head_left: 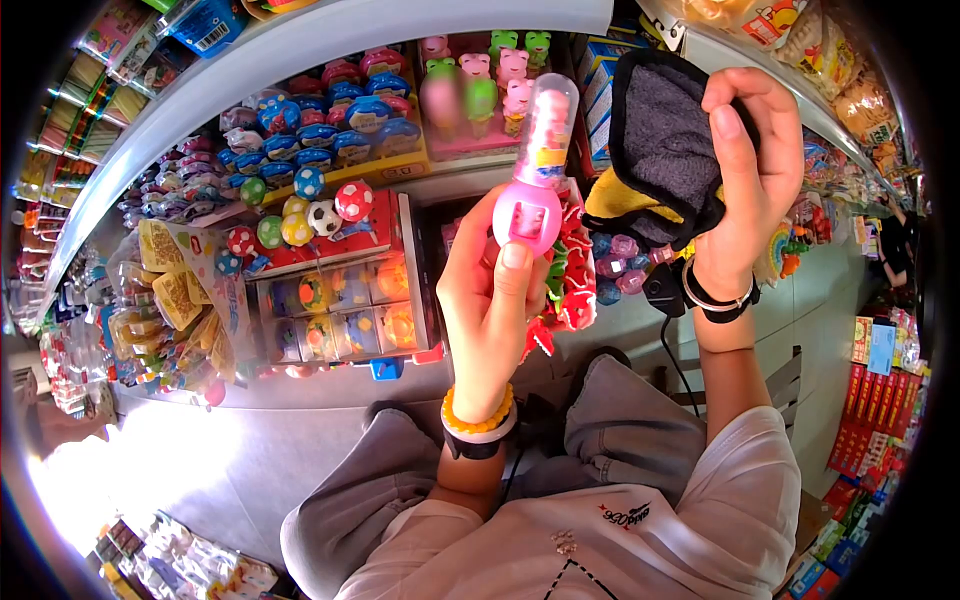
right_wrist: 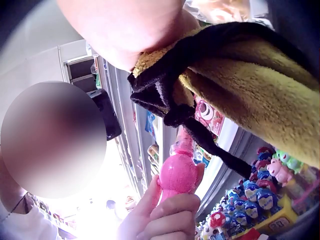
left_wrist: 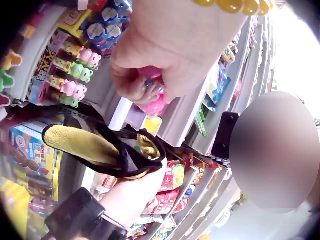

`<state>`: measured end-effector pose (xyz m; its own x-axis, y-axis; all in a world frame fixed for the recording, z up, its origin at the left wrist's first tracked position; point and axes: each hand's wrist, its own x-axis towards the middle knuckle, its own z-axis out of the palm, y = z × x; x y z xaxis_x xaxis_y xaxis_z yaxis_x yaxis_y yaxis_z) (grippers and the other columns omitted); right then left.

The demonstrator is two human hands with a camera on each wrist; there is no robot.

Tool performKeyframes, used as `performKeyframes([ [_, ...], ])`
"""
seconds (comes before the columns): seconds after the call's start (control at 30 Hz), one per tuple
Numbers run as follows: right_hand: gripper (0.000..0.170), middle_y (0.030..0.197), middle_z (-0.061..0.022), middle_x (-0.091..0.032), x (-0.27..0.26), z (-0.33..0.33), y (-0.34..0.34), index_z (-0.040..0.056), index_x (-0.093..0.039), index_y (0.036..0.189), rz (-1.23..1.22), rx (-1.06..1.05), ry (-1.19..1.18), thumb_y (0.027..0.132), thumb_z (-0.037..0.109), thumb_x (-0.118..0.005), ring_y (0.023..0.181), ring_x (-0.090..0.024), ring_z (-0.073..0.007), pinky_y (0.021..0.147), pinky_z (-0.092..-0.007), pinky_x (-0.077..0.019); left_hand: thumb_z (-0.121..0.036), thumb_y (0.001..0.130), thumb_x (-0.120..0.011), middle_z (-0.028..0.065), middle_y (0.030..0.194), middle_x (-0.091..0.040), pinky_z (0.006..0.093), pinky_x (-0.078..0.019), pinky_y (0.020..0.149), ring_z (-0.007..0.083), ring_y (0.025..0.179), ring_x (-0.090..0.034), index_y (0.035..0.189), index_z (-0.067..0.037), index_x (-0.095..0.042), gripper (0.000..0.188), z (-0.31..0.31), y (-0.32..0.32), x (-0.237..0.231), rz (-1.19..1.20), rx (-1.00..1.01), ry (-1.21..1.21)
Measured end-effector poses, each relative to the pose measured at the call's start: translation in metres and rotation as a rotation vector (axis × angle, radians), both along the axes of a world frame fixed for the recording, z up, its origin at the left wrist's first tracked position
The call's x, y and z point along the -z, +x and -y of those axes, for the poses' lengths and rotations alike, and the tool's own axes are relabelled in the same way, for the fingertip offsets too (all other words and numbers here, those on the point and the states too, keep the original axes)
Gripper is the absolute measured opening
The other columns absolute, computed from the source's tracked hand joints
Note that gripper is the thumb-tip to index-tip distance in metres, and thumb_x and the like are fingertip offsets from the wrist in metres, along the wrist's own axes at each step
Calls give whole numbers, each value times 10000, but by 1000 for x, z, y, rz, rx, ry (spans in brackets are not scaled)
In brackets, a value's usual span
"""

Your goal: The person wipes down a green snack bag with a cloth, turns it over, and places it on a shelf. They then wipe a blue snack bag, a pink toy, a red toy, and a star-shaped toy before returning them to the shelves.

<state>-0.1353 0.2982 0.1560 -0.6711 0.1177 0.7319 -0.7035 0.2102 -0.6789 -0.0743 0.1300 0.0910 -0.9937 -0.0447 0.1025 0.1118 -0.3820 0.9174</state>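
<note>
Left hand (head_left: 480,305) has its fingers curled round the bulb of the pink toy (head_left: 541,180), thumb pressed on the front. Toy is in front of the person, its clear tube pointing far with a slight lean right. Right hand (head_left: 755,165) pinches the right edge of a grey-and-yellow cloth (head_left: 665,130) between thumb and fingers; the rest hangs left, between the two hands.

Key relation, my read: cloth sits just right of the tube, gap visible in head view. Toy's long axis runs near to far, so the free cloth faces the tube's right side. Left hand has the toy; right hand is across the cloth from it.

Views: head shows the grey face and the tube's contents. Both wrist cams show the yellow side. Left wrist cam mostly loses the toy behind the fist; right wrist cam shows the round bulb.
</note>
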Motion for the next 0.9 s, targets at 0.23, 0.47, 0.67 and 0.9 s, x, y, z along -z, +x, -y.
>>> performKeyframes([
  [0.23,234,885,-32,-571,1,1,-1,-27,-559,1065,-1,-8,-10,839,-1,-612,824,-519,-89,760,-215,-423,-370,978,-447,-12,588,-415,194,-222,383,36,447,-315,1200,30,-481,459,2,1,-5,31,1,4],
  [0.47,215,897,-31,-573,1,3,-1,-23,-563,1058,4,8,-40,850,15,-601,824,-510,-80,751,-203,-411,-380,975,-454,-9,590,-430,188,-229,389,35,446,-324,1232,32,-469,485,2,1,-2,2,2,-42],
  [0.67,258,1064,-116,-560,-6,7,-5,-36,-518,1103,-212,189,-126,925,141,-459,962,-539,-166,874,-292,-428,-387,976,-439,7,610,-443,190,-242,388,45,448,-335,1228,35,-466,492,-2,0,2,-2,-24,16],
  [0.9,276,1077,-132,-561,-4,9,-7,-38,-513,1112,-158,199,-107,936,165,-449,980,-542,-178,866,-301,-440,-406,974,-434,14,615,-443,193,-248,387,50,459,-345,1215,43,-465,511,-2,0,0,-13,-38,0],
])
